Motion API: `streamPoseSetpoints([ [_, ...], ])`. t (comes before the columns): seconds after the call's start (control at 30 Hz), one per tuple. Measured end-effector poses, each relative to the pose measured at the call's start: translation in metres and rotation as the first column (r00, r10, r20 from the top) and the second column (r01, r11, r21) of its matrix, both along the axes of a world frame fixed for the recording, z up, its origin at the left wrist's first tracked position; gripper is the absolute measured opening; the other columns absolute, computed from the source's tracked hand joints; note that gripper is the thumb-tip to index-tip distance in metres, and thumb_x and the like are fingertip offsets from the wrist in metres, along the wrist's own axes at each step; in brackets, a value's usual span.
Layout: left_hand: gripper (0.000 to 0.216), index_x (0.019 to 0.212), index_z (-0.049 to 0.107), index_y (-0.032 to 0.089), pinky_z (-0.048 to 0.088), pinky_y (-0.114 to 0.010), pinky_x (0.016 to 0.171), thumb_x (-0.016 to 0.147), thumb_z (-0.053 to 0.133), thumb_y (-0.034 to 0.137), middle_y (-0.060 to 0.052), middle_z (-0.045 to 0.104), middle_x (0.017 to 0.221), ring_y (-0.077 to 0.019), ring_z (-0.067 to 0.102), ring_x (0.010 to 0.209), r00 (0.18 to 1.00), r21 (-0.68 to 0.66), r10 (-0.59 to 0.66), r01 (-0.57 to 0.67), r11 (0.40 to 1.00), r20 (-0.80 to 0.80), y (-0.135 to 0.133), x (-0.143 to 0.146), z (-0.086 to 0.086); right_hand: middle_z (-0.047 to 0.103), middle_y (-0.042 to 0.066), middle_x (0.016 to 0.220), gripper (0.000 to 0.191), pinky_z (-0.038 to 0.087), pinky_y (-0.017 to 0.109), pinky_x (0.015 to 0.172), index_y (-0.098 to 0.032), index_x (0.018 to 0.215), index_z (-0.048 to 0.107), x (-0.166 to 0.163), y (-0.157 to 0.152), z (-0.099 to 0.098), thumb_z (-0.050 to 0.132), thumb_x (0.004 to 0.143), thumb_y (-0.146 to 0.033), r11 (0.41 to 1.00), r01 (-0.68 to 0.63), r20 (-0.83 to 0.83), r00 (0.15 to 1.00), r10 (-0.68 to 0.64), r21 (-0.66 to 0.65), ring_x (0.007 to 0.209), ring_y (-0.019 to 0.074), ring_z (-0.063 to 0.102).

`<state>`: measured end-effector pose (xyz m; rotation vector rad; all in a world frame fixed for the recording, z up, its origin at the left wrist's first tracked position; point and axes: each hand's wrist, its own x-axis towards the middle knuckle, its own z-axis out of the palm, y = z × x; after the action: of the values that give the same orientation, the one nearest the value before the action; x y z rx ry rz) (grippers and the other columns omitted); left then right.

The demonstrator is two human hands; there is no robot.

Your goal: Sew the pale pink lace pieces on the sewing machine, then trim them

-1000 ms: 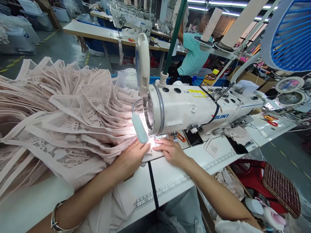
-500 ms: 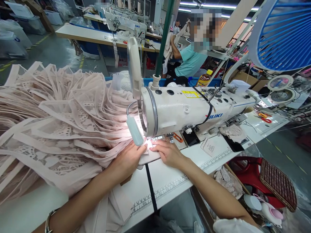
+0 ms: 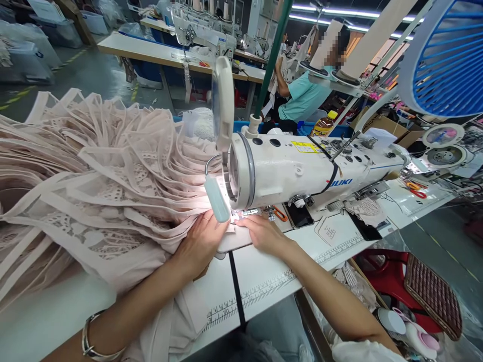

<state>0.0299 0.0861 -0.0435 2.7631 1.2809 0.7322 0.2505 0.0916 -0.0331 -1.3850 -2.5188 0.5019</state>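
Pale beige fabric (image 3: 231, 228) lies under the needle area of a white sewing machine (image 3: 279, 168), lit by a small lamp (image 3: 217, 198). My left hand (image 3: 204, 237) is closed on the fabric at the left of the needle, its fingertips partly hidden by the lamp. On the other side, close to the presser foot, my right hand (image 3: 266, 233) has its fingers together on the same fabric's edge. A large heap of beige lace-trimmed garments (image 3: 124, 176) reaches up to my left hand. The needle itself is hard to make out.
Orange-handled snips (image 3: 279, 214) and a dark phone (image 3: 301, 215) lie beside the machine's base. A printed ruler (image 3: 264, 292) runs along the table's front edge. A blue fan (image 3: 445, 60) hangs at upper right. Behind the machine, a person in a turquoise shirt (image 3: 307, 98) handles cloth.
The view has shifted, so the machine appears further right. Both hands have moved slightly forward and left relative to the machine, and less fabric shows between them.
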Motion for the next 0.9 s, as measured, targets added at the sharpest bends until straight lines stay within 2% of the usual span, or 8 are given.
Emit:
streamPoseSetpoints([
  [0.1, 0.027, 0.102, 0.059, 0.017, 0.041, -0.034, 0.082, 0.084, 0.044, 0.004, -0.007, 0.06, 0.096, -0.0227, 0.051, 0.095, 0.999, 0.084, -0.041, 0.042, 0.996, -0.013, -0.003, -0.001, 0.003, 0.058, 0.005, 0.126, 0.05, 0.049, 0.024, 0.088, -0.022, 0.126, 0.057, -0.001, 0.001, 0.003, 0.036, 0.085, -0.004, 0.999, -0.015, 0.03, 0.999, 0.016, -0.033, 0.113, 0.0143, 0.055],
  [0.27, 0.023, 0.088, 0.059, 0.018, 0.039, -0.033, 0.074, 0.083, 0.043, 0.002, -0.005, 0.059, 0.084, -0.0206, 0.05, 0.081, 0.998, 0.093, -0.046, 0.05, 0.994, -0.038, -0.004, -0.001, 0.009, 0.056, 0.008, 0.131, 0.055, 0.051, 0.03, 0.084, -0.024, 0.136, 0.051, 0.0, 0.004, 0.005, 0.036, 0.086, -0.006, 0.995, 0.008, 0.156, 0.988, 0.007, -0.095, 0.114, 0.0198, 0.056],
  [0.4, 0.021, 0.084, 0.057, 0.017, 0.039, -0.033, 0.072, 0.081, 0.044, 0.002, -0.007, 0.061, 0.088, -0.0207, 0.051, 0.078, 0.997, 0.121, -0.035, 0.044, 0.992, -0.07, -0.005, -0.001, 0.012, 0.055, 0.007, 0.133, 0.053, 0.048, 0.036, 0.091, -0.023, 0.134, 0.051, 0.0, 0.006, 0.001, 0.036, 0.086, -0.006, 1.0, -0.01, 0.187, 0.982, 0.013, -0.017, 0.112, 0.0221, 0.056],
  [0.53, 0.025, 0.075, 0.052, 0.018, 0.039, -0.033, 0.068, 0.072, 0.042, -0.004, -0.005, 0.058, 0.077, -0.021, 0.054, 0.075, 0.989, 0.121, -0.023, 0.04, 0.992, -0.143, -0.006, 0.0, 0.016, 0.063, 0.008, 0.117, 0.049, 0.04, 0.043, 0.101, -0.022, 0.127, 0.054, 0.001, 0.007, -0.005, 0.035, 0.086, -0.004, 0.999, -0.019, 0.219, 0.976, 0.008, 0.05, 0.101, 0.0216, 0.058],
  [0.63, 0.027, 0.076, 0.051, 0.018, 0.042, -0.033, 0.066, 0.071, 0.038, -0.006, -0.005, 0.059, 0.074, -0.0209, 0.058, 0.071, 0.966, 0.036, 0.035, -0.026, 0.999, -0.258, -0.01, 0.004, 0.024, 0.064, 0.009, 0.108, 0.047, 0.039, 0.045, 0.1, -0.021, 0.125, 0.054, 0.0, 0.007, -0.009, 0.035, 0.086, -0.004, 0.998, 0.028, 0.225, 0.973, -0.038, 0.049, 0.098, 0.0228, 0.058],
  [0.77, 0.035, 0.097, 0.055, 0.015, 0.046, -0.03, 0.066, 0.072, 0.041, -0.006, -0.007, 0.066, 0.083, -0.0218, 0.065, 0.076, 0.893, -0.131, 0.151, -0.226, 0.965, -0.424, -0.016, 0.008, 0.036, 0.065, 0.009, 0.096, 0.043, 0.045, 0.036, 0.086, -0.02, 0.12, 0.057, -0.005, 0.008, -0.01, 0.036, 0.085, -0.007, 0.988, 0.15, 0.24, 0.959, -0.151, 0.02, 0.085, 0.0209, 0.059],
  [0.9, 0.045, 0.11, 0.055, 0.011, 0.042, -0.029, 0.054, 0.068, 0.048, -0.005, -0.011, 0.068, 0.082, -0.0267, 0.067, 0.072, 0.855, -0.24, 0.14, -0.292, 0.926, -0.499, -0.01, 0.011, 0.043, 0.065, 0.005, 0.085, 0.04, 0.045, 0.032, 0.084, -0.025, 0.115, 0.06, -0.012, 0.013, -0.008, 0.04, 0.086, -0.009, 0.986, 0.154, 0.194, 0.967, -0.164, 0.068, 0.082, 0.0199, 0.058],
])
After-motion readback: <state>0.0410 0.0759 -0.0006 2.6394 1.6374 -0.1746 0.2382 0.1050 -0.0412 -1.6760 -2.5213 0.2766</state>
